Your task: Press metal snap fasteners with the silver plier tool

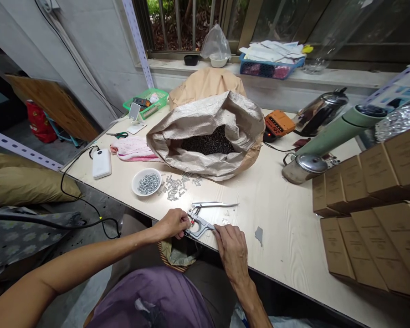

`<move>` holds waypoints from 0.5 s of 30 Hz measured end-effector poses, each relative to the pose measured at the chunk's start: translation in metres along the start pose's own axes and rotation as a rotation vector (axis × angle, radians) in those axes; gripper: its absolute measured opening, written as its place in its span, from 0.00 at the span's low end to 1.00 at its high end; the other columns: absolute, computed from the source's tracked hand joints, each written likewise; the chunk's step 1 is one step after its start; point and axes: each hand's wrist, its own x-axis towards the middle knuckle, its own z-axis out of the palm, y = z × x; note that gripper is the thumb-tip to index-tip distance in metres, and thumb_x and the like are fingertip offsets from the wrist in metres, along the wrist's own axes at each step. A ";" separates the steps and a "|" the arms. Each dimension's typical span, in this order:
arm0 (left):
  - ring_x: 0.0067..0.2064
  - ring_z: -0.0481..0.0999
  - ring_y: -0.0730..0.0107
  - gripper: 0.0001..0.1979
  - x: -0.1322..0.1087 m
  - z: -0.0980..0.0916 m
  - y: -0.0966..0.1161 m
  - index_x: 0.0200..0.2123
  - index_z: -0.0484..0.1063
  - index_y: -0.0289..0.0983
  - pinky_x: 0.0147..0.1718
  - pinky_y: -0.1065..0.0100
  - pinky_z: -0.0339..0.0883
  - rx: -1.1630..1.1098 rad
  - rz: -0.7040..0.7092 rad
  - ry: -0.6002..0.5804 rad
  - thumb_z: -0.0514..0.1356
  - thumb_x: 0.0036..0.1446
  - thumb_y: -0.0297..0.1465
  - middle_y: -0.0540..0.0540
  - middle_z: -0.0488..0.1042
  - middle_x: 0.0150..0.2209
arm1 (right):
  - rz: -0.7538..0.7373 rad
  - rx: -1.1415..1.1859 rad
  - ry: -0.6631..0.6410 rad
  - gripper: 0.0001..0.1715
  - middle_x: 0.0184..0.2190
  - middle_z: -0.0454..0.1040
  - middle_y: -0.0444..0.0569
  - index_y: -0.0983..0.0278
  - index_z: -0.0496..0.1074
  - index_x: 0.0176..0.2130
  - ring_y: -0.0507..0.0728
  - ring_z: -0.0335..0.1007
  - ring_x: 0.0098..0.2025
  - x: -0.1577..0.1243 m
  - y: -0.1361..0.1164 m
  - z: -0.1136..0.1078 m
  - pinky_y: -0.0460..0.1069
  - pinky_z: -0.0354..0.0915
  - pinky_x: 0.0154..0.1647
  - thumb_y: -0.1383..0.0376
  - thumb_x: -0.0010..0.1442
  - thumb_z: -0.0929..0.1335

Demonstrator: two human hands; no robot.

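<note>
A silver hand tool (201,227) with long handles and a spring lies at the table's front edge. My left hand (173,223) has its fingers pinched at the tool's left end, beside a small red part; what they hold is too small to make out. My right hand (231,248) grips the tool's lower right part between thumb and fingers. Behind them, small metal springs (174,186) lie scattered beside a white bowl (146,182) filled with similar pieces. A large open sack (205,123) holds dark small parts.
Brown boxes (379,173) stack at the right, near a steel mug (304,167), a green flask (341,127) and a kettle (323,109). A white power bank (101,164), pink cloth (135,149), scissors (119,135) and green basket (150,102) sit left. A grey scrap (258,236) lies right.
</note>
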 end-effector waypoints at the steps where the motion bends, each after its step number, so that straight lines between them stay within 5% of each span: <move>1: 0.16 0.69 0.75 0.06 0.000 0.000 0.000 0.24 0.66 0.34 0.17 0.76 0.63 -0.007 0.000 -0.001 0.53 0.51 0.27 0.56 0.65 0.13 | 0.004 0.007 0.003 0.09 0.27 0.67 0.46 0.63 0.69 0.38 0.53 0.58 0.32 0.000 0.000 0.000 0.48 0.54 0.36 0.67 0.62 0.61; 15: 0.16 0.68 0.76 0.07 -0.005 0.003 0.006 0.26 0.68 0.34 0.17 0.75 0.64 -0.125 -0.103 0.025 0.58 0.50 0.32 0.56 0.65 0.13 | 0.068 0.031 -0.055 0.12 0.28 0.68 0.48 0.64 0.71 0.40 0.54 0.59 0.34 -0.002 -0.002 0.001 0.49 0.58 0.38 0.67 0.62 0.59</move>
